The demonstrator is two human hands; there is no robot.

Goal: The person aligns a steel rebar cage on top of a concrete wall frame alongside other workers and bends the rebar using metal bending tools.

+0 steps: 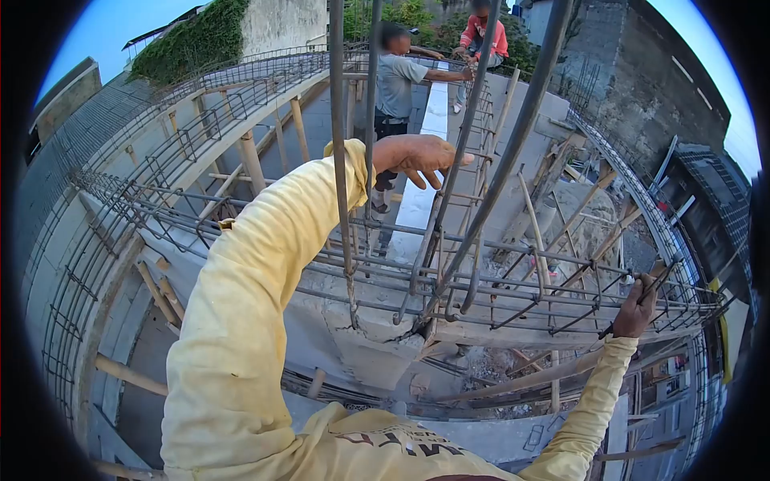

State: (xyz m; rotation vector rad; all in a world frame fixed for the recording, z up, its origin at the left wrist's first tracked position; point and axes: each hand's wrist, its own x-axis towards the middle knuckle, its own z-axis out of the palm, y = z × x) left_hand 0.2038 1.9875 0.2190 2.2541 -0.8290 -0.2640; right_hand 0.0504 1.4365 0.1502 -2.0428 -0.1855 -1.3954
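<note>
My left hand (419, 159) reaches forward among the upright steel bars (517, 132), its fingers loosely spread and hanging down, holding nothing. One upright bar (338, 104) crosses in front of my yellow left sleeve (241, 321). Below that arm, a horizontal rebar cage (521, 280) with square stirrups runs along the top of the concrete wall. At its right part, my right hand (634, 307) is closed, with a dark, narrow thing showing past the fingers; I cannot tell what it is. A dark band circles the right wrist.
Ahead, a person in a grey shirt (395, 84) stands beside a white-topped beam (411, 212); another in red (485, 40) sits higher up. Both have hands near a rebar cage. Curved beams with rebar (200, 132) and wooden props (251, 160) stand left. Rubble (501, 369) lies below.
</note>
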